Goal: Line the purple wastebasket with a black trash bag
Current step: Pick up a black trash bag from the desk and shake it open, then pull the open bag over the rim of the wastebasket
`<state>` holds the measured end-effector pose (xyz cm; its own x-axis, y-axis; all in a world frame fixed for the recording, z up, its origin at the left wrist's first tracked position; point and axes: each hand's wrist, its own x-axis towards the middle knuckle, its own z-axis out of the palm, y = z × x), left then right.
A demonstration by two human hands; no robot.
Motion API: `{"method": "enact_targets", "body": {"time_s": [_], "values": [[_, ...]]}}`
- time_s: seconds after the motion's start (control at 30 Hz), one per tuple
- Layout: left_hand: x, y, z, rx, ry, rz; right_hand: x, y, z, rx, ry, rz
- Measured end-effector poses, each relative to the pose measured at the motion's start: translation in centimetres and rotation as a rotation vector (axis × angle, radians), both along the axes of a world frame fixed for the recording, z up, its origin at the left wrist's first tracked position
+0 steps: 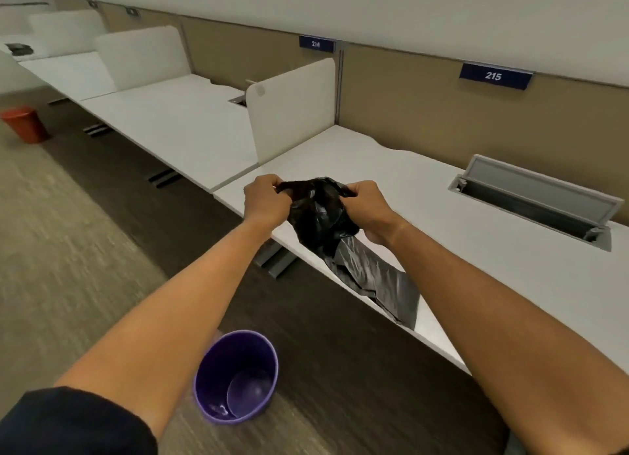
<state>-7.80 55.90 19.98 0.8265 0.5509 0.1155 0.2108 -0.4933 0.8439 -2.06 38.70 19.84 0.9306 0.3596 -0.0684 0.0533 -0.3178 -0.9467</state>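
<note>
Head view: both hands (267, 199) (362, 204) pinch bunched bag (320, 213) over desk (476, 250) edge; wastebasket (235, 376) on floor unlined.

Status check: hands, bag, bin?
Left hand and right hand both gripping black trash bag, bunched above the desk. Purple wastebasket on floor, unlined. Nothing blocking it.

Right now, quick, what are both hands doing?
Left hand: closed, gripping the black trash bag.
Right hand: closed, gripping the same bag at its other side.
</note>
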Motion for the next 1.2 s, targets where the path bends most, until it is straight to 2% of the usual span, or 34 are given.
{"method": "enact_targets", "body": {"time_s": [0.1,0.23,0.43,0.57,0.73,0.87,0.97,1.1,1.2], "values": [[-4.0,6.3,-2.9,0.145,0.081,-0.019,-2.9,5.2,-2.8,-0.093,0.016,0.048],[-8.5,12.6,-7.3,0.169,0.195,0.003,-6.9,11.3,-7.6,-0.185,0.065,0.100],[-12.8,18.6,-12.8,0.207,0.301,0.047,-10.6,17.8,-13.2,-0.263,0.093,0.178],[-15.0,21.0,-15.9,0.322,0.335,0.022,-11.0,19.2,-16.6,-0.281,0.148,0.181],[-16.3,23.5,-19.0,0.523,0.383,-0.050,-9.2,19.3,-19.5,-0.437,-0.080,0.142],[-14.3,23.8,-20.1,0.356,0.301,0.092,-6.9,21.0,-19.9,-0.447,-0.112,0.112],[-12.3,23.8,-21.3,0.250,0.315,0.186,-5.4,21.8,-21.5,-0.412,-0.063,0.187],[-11.7,24.6,-24.2,0.397,0.397,0.096,-3.8,21.4,-24.6,-0.359,-0.004,0.335],[-11.9,25.7,-27.1,0.474,0.509,0.015,-2.7,20.3,-27.6,-0.567,-0.062,0.604]]}}
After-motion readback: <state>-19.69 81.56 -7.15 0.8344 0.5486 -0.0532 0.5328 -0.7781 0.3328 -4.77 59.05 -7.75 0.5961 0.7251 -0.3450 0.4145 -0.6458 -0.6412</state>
